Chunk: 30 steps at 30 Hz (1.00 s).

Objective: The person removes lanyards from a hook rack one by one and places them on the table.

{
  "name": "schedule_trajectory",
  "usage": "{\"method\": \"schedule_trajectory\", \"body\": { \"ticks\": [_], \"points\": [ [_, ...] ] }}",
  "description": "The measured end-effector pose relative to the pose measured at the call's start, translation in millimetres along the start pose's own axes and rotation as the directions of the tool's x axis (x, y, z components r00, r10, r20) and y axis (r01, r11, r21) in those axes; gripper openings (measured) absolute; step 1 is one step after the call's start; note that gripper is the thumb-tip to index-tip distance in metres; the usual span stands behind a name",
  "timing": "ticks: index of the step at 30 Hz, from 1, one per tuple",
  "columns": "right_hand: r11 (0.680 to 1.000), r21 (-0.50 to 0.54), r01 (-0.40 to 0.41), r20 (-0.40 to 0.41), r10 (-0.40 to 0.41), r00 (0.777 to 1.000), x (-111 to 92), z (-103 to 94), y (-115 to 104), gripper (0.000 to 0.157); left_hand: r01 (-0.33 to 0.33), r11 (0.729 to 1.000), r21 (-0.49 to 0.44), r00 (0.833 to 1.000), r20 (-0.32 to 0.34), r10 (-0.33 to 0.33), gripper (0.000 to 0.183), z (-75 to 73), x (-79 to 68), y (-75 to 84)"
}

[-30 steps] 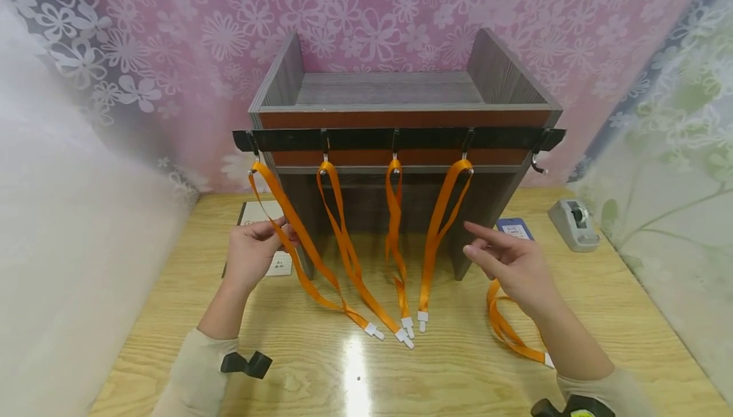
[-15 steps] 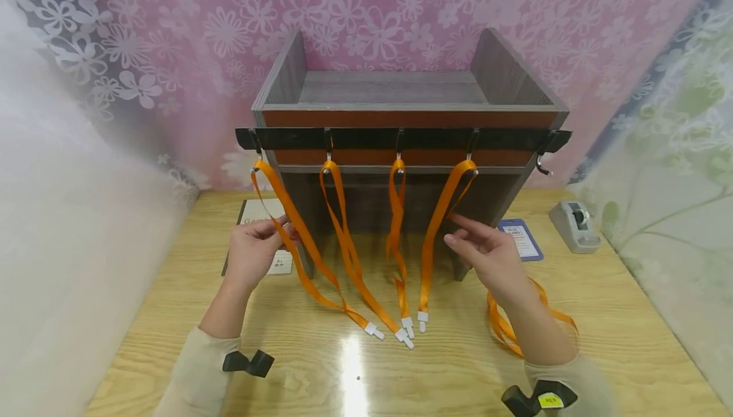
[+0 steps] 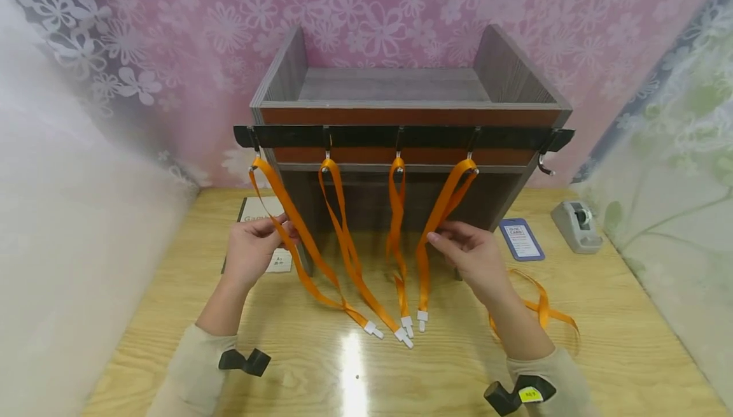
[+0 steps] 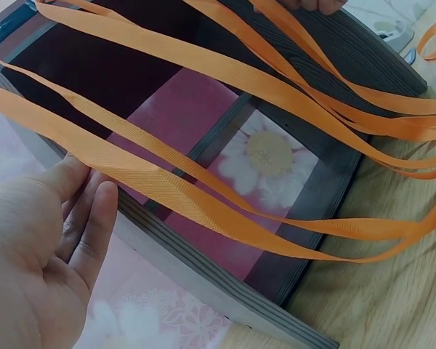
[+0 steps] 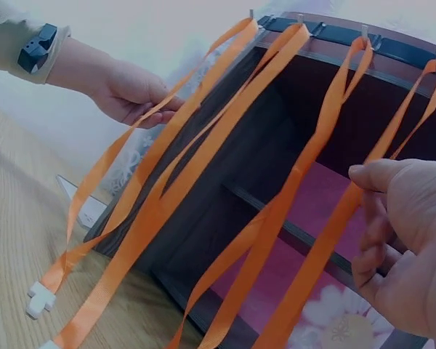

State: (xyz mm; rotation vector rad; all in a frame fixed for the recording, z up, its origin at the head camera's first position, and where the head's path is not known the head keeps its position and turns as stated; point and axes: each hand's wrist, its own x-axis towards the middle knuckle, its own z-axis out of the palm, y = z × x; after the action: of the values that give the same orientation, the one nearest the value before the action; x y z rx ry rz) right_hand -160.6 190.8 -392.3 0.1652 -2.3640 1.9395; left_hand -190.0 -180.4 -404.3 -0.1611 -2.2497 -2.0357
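Observation:
Orange lanyards hang by their loops from hooks on a black rail (image 3: 366,137), their white clips lying on the table. My left hand (image 3: 254,253) pinches one strap of the leftmost lanyard (image 3: 303,229) between thumb and fingers, about halfway down. At the fourth lanyard (image 3: 439,210), my right hand (image 3: 474,261) pinches the strap, the thumb in front in the right wrist view. Between the hands hang the second lanyard (image 3: 343,232) and the third lanyard (image 3: 396,207). The rightmost hook (image 3: 546,165) is bare. Another orange lanyard (image 3: 543,307) lies loosely coiled on the table, partly behind my right forearm.
A grey wooden shelf (image 3: 395,86) carries the rail. On the right lie a blue card holder (image 3: 521,240) and a grey tape dispenser (image 3: 577,229). A notebook (image 3: 260,207) and a small white card (image 3: 279,261) lie behind my left hand. Walls border the table on both sides.
My right hand has moved left from beside the fourth lanyard and now pinches its strap. The card holder and coiled lanyard show more fully. My left hand has stayed on the leftmost lanyard.

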Motion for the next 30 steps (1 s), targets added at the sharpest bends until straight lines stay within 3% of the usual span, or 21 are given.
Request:
{"method": "schedule_trajectory", "body": {
  "ticks": [3, 17, 30],
  "points": [
    [0.999, -0.034, 0.011, -0.021, -0.011, 1.0, -0.6, 2.2, 0.9, 0.029, 0.002, 1.0, -0.005, 1.0, -0.015, -0.002, 0.034, 2.9, -2.1, 0.9],
    [0.997, -0.009, 0.072, -0.058, -0.073, 0.996, 1.4, 10.8, 5.3, 0.025, -0.034, 0.998, 0.046, 0.999, -0.035, 0.036, 0.034, 1.5, -1.4, 2.3],
    [0.988, -0.054, 0.144, -0.073, -0.147, 0.986, -4.1, 2.8, -9.8, 0.017, -0.036, 0.998, 0.044, 0.998, -0.048, 0.038, 0.03, 2.9, -2.6, 4.8]
  ]
}}
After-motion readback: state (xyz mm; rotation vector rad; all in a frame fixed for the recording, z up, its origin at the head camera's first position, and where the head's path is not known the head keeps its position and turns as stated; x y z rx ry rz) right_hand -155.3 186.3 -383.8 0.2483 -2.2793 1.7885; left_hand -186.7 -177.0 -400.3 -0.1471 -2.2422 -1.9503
